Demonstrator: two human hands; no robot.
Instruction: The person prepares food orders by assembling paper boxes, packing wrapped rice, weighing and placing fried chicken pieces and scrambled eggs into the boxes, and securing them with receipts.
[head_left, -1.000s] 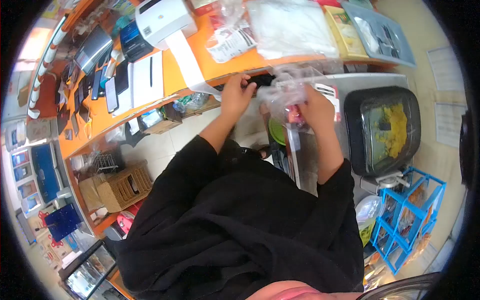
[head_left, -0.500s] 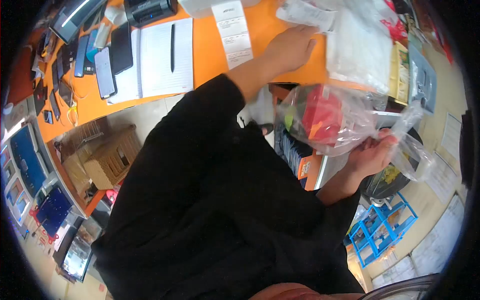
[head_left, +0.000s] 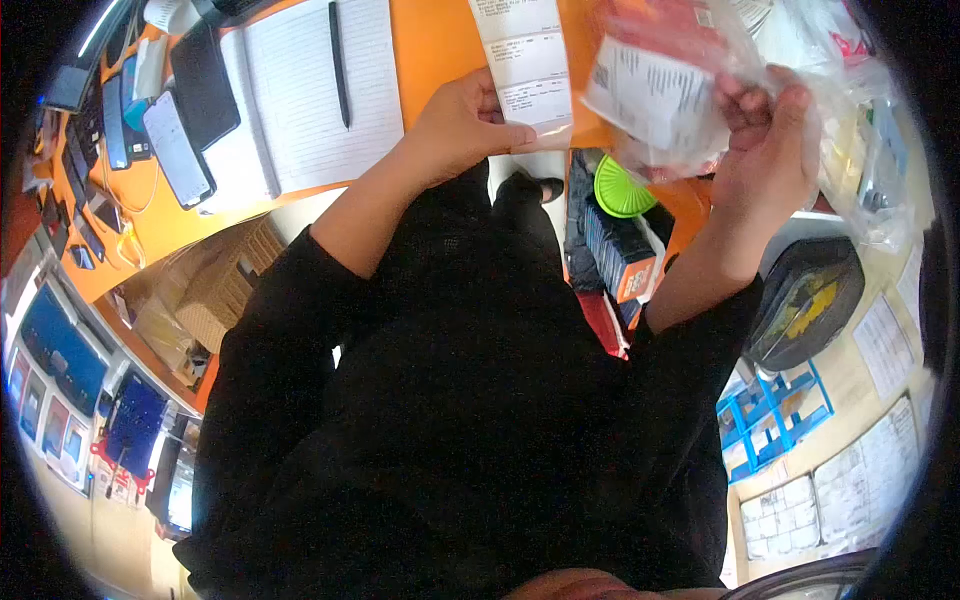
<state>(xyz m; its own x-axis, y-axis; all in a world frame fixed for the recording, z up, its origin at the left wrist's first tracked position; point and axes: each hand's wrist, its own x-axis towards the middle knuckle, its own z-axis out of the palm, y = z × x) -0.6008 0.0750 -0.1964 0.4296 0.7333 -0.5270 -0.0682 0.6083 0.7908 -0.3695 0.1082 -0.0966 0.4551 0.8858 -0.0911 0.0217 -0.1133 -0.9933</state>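
Note:
My left hand (head_left: 455, 130) pinches the lower end of a long printed receipt strip (head_left: 530, 70), its thumb on the paper near the desk's front edge. My right hand (head_left: 765, 150) is closed on the gathered neck of a clear plastic bag (head_left: 690, 155). A red item (head_left: 660, 30) shows through the bag. Against the bag's near face is a white printed slip (head_left: 645, 95); I cannot tell whether it lies inside or outside.
On the orange desk (head_left: 430, 45) lie an open lined notebook (head_left: 310, 110), a black pen (head_left: 340, 65) and several phones (head_left: 180, 150). A green ribbed round item (head_left: 625, 188) shows below the bag. A black chair seat (head_left: 810, 305) and blue rack (head_left: 780, 420) stand at right.
My left hand has moved from the slip near the white bags to the receipt strip's lower end. My right hand has raised the bag over the desk, where the white slip now shows against it.

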